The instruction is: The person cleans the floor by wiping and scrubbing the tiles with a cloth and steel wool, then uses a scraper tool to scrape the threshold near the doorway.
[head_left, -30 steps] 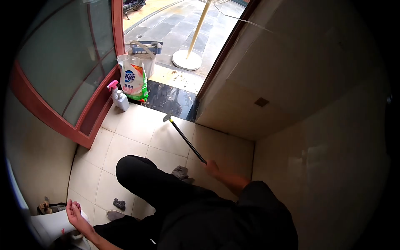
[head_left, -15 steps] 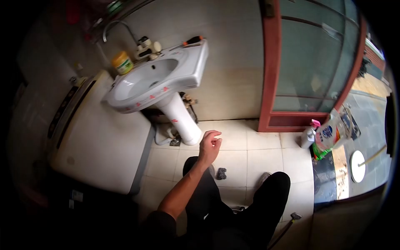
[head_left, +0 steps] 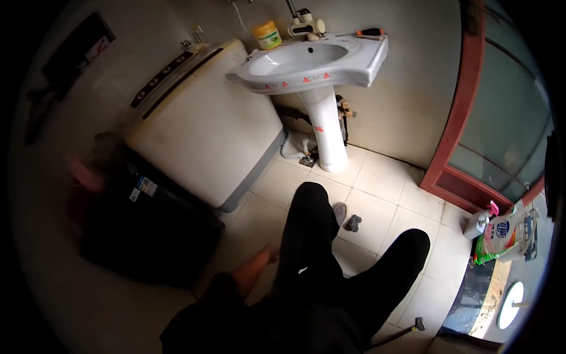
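Low beside my bent left knee is my left hand (head_left: pixel 270 256), mostly tucked behind the dark trouser leg and blurred. Its fingers are hidden, so I cannot tell whether it holds anything. My right hand is out of view. A grey scouring pad (head_left: pixel 354 223) lies on the tiles by my shoe (head_left: pixel 340 212). Near my right leg, a long thin handle with a small grey head (head_left: pixel 419 324) rests on the floor.
A pedestal sink (head_left: pixel 334 127) bears a yellow jar (head_left: pixel 267 35) and an orange-and-black handled screwdriver (head_left: pixel 370 32). Left stands a washing machine (head_left: pixel 206 112) with a black box (head_left: pixel 153 224) before it. By the red-framed door (head_left: pixel 466 118) are a spray bottle (head_left: pixel 476 224) and a detergent bag (head_left: pixel 501 236).
My left hand has dropped from in front of the sink pedestal down and left beside my knee. The view has swung left and downward, showing more of the washing machine and black box.
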Demonstrator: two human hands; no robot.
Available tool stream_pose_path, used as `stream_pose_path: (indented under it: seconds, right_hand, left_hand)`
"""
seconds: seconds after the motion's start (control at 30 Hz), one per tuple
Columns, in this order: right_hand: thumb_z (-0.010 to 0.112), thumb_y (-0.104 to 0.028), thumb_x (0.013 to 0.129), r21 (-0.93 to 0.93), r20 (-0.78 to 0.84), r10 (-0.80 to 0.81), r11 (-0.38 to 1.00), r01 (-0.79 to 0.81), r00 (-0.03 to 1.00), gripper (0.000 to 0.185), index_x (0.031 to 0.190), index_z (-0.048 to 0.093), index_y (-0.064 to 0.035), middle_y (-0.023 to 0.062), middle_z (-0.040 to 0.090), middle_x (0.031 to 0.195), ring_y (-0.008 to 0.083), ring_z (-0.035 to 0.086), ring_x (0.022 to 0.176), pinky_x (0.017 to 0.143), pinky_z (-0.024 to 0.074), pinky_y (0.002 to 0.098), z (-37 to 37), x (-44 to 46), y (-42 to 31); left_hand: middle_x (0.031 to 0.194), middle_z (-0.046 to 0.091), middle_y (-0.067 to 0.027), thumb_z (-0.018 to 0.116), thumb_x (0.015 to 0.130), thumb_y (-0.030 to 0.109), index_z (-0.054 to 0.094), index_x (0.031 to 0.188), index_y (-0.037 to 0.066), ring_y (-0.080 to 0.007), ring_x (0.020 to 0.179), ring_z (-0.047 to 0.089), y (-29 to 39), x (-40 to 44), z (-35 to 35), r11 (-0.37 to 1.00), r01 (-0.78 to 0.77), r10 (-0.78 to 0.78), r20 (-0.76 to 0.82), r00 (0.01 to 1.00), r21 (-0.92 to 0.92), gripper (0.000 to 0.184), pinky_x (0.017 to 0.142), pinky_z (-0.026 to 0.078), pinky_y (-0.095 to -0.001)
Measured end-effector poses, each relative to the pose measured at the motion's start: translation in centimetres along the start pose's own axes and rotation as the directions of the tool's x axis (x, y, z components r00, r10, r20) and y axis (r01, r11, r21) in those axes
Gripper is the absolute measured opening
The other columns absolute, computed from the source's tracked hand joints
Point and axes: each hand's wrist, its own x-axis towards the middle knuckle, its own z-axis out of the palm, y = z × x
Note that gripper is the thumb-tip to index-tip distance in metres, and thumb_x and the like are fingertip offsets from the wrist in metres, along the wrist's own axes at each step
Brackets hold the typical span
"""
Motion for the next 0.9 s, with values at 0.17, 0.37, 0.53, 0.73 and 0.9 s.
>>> stream_pose_path:
  seconds: [0.17, 0.37, 0.53, 0.73, 0.9]
  right_hand:
    - [0.064, -0.035, 0.103, -0.023, 0.035, -0.002, 1.000, 0.003, 0.999, 0.042, 0.129, 0.066, -0.0019, 0.0142, 0.068, 0.124, 0.0282, 0.069, 0.106, 0.087, 0.0545, 0.0452, -1.2, 0.8, 1.9]
    - [0.065, -0.034, 0.102, -0.092, 0.041, -0.021, 0.995, 0.025, 0.999, 0.043, 0.130, 0.064, -0.0017, 0.0151, 0.066, 0.126, 0.0293, 0.068, 0.108, 0.089, 0.0543, 0.0458, -3.6, 1.0, 2.5]
    - [0.066, -0.033, 0.102, -0.160, 0.039, -0.069, 0.984, 0.074, 0.997, 0.044, 0.132, 0.063, -0.0016, 0.0159, 0.065, 0.128, 0.0302, 0.067, 0.110, 0.090, 0.0542, 0.0464, -5.5, 1.2, 0.6]
    - [0.067, -0.032, 0.101, -0.261, 0.057, -0.121, 0.956, 0.132, 0.991, 0.046, 0.134, 0.061, -0.0014, 0.0168, 0.064, 0.131, 0.0314, 0.066, 0.113, 0.092, 0.0540, 0.0470, -7.6, 0.9, -3.2]
    - [0.068, -0.031, 0.100, -0.308, 0.067, -0.143, 0.938, 0.157, 0.987, 0.048, 0.136, 0.060, -0.0013, 0.0175, 0.062, 0.133, 0.0323, 0.065, 0.115, 0.093, 0.0538, 0.0475, -8.4, 0.3, -5.8]
  left_hand:
    - [0.125, 0.072, -0.0196, 0.066, 0.104, 0.026, 0.067, 0.136, 0.004, -0.0305, 0.103, 0.073, -10.8, -7.1, 8.4, 0.934, 0.098, -0.193, 0.256, 0.947, 0.343, 0.039, 0.090, 0.060, -0.0440]
    - [0.131, 0.071, -0.0172, 0.062, 0.109, 0.026, 0.064, 0.143, 0.005, -0.0264, 0.101, 0.074, -7.8, -7.1, 7.4, 0.997, 0.071, -0.073, -0.067, 0.995, -0.032, 0.040, 0.089, 0.061, -0.0424]
    - [0.125, 0.070, -0.0160, 0.061, 0.108, 0.020, 0.066, 0.139, 0.003, -0.0234, 0.101, 0.071, -7.8, -7.0, 9.1, 0.854, -0.006, -0.065, -0.118, 0.991, -0.520, 0.035, 0.087, 0.061, -0.0406]
    - [0.113, 0.068, -0.0147, 0.072, 0.103, 0.033, 0.063, 0.133, 0.000, -0.0269, 0.091, 0.068, -15.3, -10.8, 19.6, 0.943, 0.194, -0.093, 0.346, 0.934, -0.270, 0.046, 0.081, 0.059, -0.0422]
    - [0.108, 0.071, -0.0195, 0.067, 0.105, 0.040, 0.068, 0.115, -0.004, -0.0261, 0.090, 0.069, -23.8, -8.6, 28.3, 0.982, 0.173, -0.112, 0.495, 0.862, -0.078, 0.045, 0.077, 0.058, -0.0431]
